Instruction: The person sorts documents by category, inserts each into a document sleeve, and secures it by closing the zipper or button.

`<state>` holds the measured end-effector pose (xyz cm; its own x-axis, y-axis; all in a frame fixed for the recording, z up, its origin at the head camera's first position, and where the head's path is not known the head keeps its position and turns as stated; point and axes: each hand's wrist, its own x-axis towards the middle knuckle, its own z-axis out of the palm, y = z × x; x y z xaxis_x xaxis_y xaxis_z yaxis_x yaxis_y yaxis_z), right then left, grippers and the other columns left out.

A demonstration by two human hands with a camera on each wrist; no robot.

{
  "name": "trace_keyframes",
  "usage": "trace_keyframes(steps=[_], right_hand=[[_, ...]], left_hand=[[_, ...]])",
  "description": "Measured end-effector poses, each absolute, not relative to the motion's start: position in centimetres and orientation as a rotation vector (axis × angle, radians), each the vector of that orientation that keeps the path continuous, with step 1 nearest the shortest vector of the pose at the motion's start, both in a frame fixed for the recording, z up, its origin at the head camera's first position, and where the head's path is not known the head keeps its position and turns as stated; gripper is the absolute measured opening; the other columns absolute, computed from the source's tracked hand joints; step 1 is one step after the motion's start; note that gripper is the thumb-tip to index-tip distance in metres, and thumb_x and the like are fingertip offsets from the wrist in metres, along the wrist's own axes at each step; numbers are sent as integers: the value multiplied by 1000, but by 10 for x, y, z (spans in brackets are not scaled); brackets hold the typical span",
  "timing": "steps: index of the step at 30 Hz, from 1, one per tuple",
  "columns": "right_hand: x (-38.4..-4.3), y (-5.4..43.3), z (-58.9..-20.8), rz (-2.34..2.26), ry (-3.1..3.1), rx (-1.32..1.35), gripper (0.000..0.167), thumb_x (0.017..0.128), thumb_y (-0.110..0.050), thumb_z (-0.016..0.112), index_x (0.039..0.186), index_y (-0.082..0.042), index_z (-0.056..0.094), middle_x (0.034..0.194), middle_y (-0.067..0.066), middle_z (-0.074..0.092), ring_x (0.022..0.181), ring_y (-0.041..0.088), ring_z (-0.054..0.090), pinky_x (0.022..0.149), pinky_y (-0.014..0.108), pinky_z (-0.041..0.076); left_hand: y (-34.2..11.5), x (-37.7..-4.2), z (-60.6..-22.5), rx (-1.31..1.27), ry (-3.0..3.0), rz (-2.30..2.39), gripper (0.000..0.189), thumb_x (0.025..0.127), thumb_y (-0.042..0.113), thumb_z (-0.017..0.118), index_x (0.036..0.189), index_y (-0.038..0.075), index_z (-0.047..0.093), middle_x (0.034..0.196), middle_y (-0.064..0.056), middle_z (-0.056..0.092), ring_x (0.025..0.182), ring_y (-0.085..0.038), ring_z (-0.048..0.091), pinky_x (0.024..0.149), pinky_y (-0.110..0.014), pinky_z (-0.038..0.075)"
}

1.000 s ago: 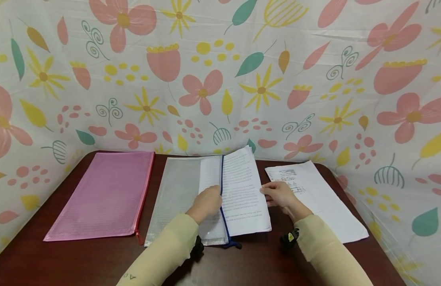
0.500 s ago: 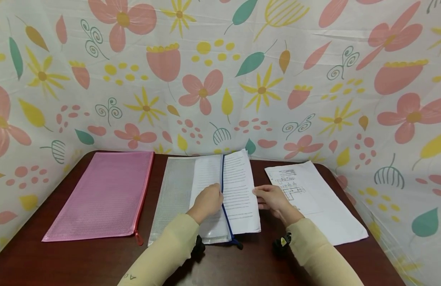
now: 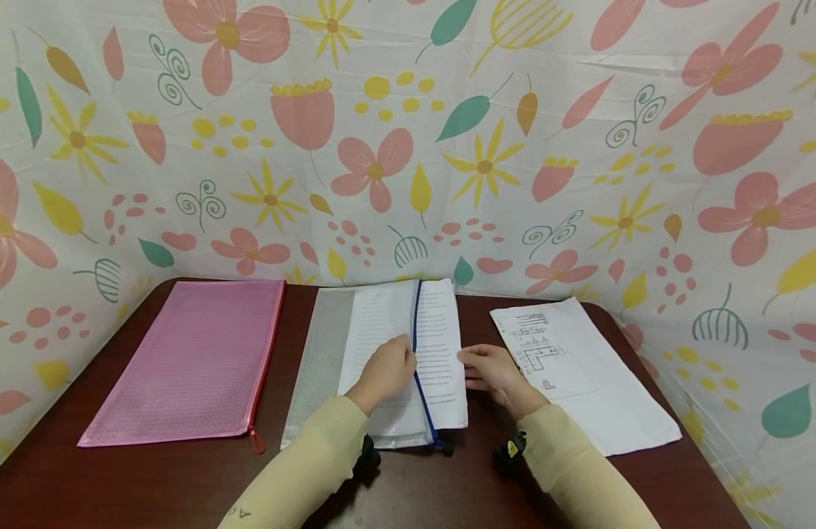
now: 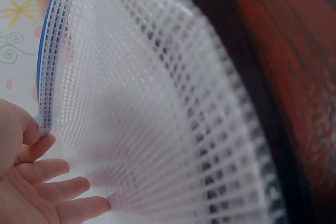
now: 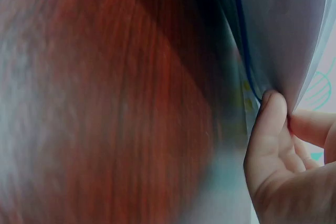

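Note:
In the head view a clear mesh zip pouch (image 3: pixel 322 345) with a blue zip lies at the middle of the table. Printed papers (image 3: pixel 439 330) are partly inside it, and their right part sticks out past the zip. My left hand (image 3: pixel 384 375) pinches the zip edge; in the left wrist view the mesh bulges away from the fingers (image 4: pixel 73 184). With thumb and fingers, my right hand (image 3: pixel 495 375) pinches the papers' right edge. The right wrist view shows the papers (image 5: pixel 294 30) gripped at that edge, beside the blue zip line.
A pink mesh zip pouch (image 3: pixel 190 360) with a red zip pull lies flat at the left. White paper with a printed diagram (image 3: pixel 587 389) lies at the right. The dark wooden table (image 3: pixel 414 492) meets a flower-patterned cloth (image 3: pixel 375 213) behind.
My right hand has moved left with the papers, which now reach further into the pouch. The pouch's zip edge has shifted slightly right. My left hand keeps its grip there.

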<state>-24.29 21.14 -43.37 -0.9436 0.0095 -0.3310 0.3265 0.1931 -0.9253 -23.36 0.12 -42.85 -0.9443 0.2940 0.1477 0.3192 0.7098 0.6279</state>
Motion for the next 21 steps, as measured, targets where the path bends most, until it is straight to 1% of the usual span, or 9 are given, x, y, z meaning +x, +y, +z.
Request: trace_keyframes(steps=[4, 7, 8, 10, 12, 14, 16, 21], right_hand=[[-243, 207, -436, -1839, 2200, 326, 39, 91, -17, 63, 122, 6, 55, 92, 5, 67, 74, 12, 65, 64, 29, 56], [-243, 203, -437, -1843, 2206, 330, 40, 90, -18, 64, 122, 5, 56, 99, 8, 66, 78, 12, 65, 67, 31, 56], [-243, 202, -437, -1846, 2208, 329, 39, 90, -18, 64, 121, 5, 57, 101, 9, 66, 79, 13, 65, 68, 32, 56], [-243, 200, -436, -1857, 2206, 323, 38, 89, -18, 65, 119, 4, 58, 104, 11, 65, 81, 14, 64, 69, 32, 57], [-242, 199, -436, -1876, 2198, 311, 36, 88, -19, 66, 116, 3, 61, 103, 10, 65, 82, 14, 65, 69, 32, 57], [-241, 197, -435, -1898, 2182, 290, 34, 87, -20, 68, 113, 2, 63, 100, 9, 65, 81, 14, 65, 67, 32, 57], [-240, 195, -435, -1906, 2181, 281, 34, 86, -20, 69, 111, 2, 63, 98, 9, 65, 80, 14, 65, 67, 32, 57], [-243, 188, -439, -1884, 2189, 358, 32, 87, -17, 67, 113, 2, 63, 102, 10, 65, 82, 15, 64, 68, 32, 57]], left_hand=[[1, -234, -428, -536, -2821, -1078, 17, 92, 7, 48, 76, 9, 46, 66, 0, 42, 57, -12, 39, 51, -23, 33], [1, -233, -427, -538, -2787, -1097, 16, 92, 7, 48, 76, 8, 47, 70, -5, 50, 58, -13, 41, 52, -23, 35], [1, -233, -427, -539, -2770, -1108, 16, 91, 6, 48, 76, 8, 48, 76, -9, 57, 59, -13, 42, 53, -24, 36], [1, -232, -427, -541, -2744, -1134, 15, 91, 5, 47, 76, 7, 49, 97, -19, 65, 60, -14, 43, 54, -24, 37], [1, -231, -426, -548, -2715, -1142, 15, 89, 4, 47, 75, 6, 49, 115, -26, 62, 61, -14, 44, 55, -24, 38], [1, -231, -425, -545, -2702, -1169, 15, 89, 5, 46, 74, 6, 49, 128, -29, 54, 62, -15, 44, 55, -24, 38], [1, -231, -424, -527, -2711, -1190, 15, 90, 6, 46, 75, 7, 49, 130, -28, 53, 62, -15, 45, 55, -23, 39], [0, -233, -425, -490, -2741, -1228, 17, 92, 8, 47, 77, 7, 52, 133, -24, 53, 59, -13, 44, 54, -22, 39]])
